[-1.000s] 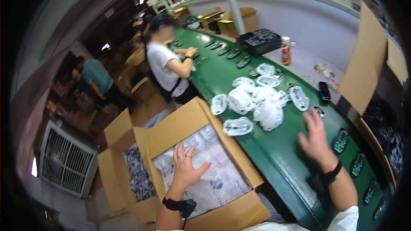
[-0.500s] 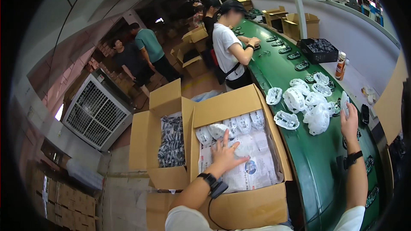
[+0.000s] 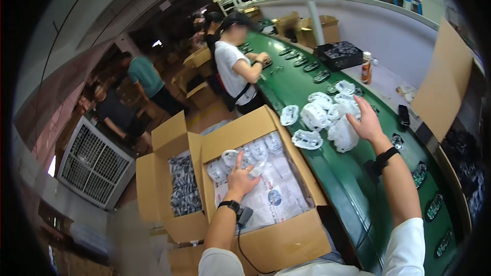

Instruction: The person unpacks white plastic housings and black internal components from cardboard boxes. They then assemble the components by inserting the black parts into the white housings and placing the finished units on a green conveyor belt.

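My left hand [image 3: 242,180] reaches into an open cardboard box [image 3: 266,243] with its fingers spread. It lies by a white part in a clear bag [image 3: 230,157], at the near side of a row of similar bagged parts [image 3: 273,143]. Printed newspaper [image 3: 279,194] lines the box below the hand. My right hand [image 3: 367,122] is over the green conveyor belt [image 3: 337,184], thumb and fingers apart, at the right edge of a heap of bagged white parts [image 3: 341,134]. Nothing shows in its grasp. Two more bagged parts [image 3: 307,139] lie left of the heap.
A second box [image 3: 174,227] holds dark bagged pieces [image 3: 185,189]. Dark parts with green boards [image 3: 433,207] line the belt. Behind it stand a black crate [image 3: 338,55] and a spray can [image 3: 366,68]. A person in white [image 3: 235,66] works farther along. A cooler [image 3: 94,161] stands left.
The view has swung right. My right hand has moved in to the heap's edge, and the white part at its fingers no longer shows there. My left hand stays in the box, fingers spread.
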The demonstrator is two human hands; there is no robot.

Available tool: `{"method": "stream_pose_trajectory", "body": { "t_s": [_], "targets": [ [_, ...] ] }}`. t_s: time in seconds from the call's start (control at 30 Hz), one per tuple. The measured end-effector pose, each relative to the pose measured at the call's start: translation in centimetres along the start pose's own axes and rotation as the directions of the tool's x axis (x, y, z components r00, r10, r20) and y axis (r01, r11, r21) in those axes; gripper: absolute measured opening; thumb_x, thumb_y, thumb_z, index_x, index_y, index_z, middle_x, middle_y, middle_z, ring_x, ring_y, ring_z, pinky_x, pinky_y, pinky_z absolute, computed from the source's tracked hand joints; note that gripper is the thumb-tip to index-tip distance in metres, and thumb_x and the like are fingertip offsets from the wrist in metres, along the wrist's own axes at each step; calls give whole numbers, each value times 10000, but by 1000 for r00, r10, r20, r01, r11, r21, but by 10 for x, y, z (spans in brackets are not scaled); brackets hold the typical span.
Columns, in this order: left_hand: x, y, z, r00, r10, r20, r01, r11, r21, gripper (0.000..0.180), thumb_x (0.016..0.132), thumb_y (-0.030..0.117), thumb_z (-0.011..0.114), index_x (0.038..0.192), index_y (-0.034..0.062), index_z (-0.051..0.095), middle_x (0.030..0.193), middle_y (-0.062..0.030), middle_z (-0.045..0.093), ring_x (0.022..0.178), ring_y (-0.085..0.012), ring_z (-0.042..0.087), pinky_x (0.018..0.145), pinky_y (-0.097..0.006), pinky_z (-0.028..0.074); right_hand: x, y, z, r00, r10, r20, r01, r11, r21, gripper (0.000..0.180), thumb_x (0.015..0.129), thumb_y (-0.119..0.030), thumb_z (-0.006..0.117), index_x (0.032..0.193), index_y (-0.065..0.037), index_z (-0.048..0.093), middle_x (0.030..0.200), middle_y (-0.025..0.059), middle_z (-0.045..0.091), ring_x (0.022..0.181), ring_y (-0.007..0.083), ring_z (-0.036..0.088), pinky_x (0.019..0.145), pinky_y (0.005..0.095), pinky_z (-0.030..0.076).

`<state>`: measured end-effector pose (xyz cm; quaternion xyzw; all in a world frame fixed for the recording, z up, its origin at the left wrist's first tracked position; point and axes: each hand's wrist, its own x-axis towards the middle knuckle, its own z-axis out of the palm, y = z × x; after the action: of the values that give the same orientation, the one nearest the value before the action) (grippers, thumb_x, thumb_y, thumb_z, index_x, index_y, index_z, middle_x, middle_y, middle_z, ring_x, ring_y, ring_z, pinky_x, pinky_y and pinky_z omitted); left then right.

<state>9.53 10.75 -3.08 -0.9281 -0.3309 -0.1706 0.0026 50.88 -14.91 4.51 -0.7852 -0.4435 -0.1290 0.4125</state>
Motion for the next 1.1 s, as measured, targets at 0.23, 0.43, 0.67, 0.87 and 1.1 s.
{"method": "stream_pose_trajectory", "body": {
  "t_s": [0.23,0.43,0.67,0.87,1.1],
  "targets": [
    [12,40,-41,954,14,-299,-69,982,-174,472,693,324,875,1113,128,785,1613,-187,321,1046,-387,695,867,-434,593,-51,8,-47,991,136,11,-134,959,250,551,906,-247,710,1356,32,558,1248,229,644,1072,329,664,932,407,540],
    [103,122,-71,864,146,-481,-390,798,-459,456,714,283,879,1101,65,776,1596,-224,338,974,-387,725,825,-427,594,-208,-55,-140,910,71,409,-229,908,352,370,891,-201,742,1202,-18,659,991,120,676,827,201,678,737,346,561],
    [283,236,-22,919,267,-291,-320,935,-153,564,806,534,745,1090,48,762,1678,-200,206,909,-394,736,775,-494,587,-391,-128,-214,729,645,229,-684,691,231,222,937,-32,665,1155,9,682,1151,155,704,997,198,670,868,319,531],
    [339,266,47,985,172,-6,-172,983,-68,658,838,472,756,1353,79,638,1708,-165,90,1117,-411,680,932,-475,557,-421,-126,-179,757,578,-306,-568,813,130,123,762,-45,722,880,-14,740,854,110,748,704,178,698,648,284,560],
    [347,262,54,973,172,154,-169,985,-33,988,800,573,745,1583,122,345,1665,-237,227,1351,-447,518,1086,-527,456,-413,-125,-176,686,643,-339,-629,759,167,67,757,-33,727,820,-10,729,826,108,738,632,173,678,597,262,542]
  ]
}}
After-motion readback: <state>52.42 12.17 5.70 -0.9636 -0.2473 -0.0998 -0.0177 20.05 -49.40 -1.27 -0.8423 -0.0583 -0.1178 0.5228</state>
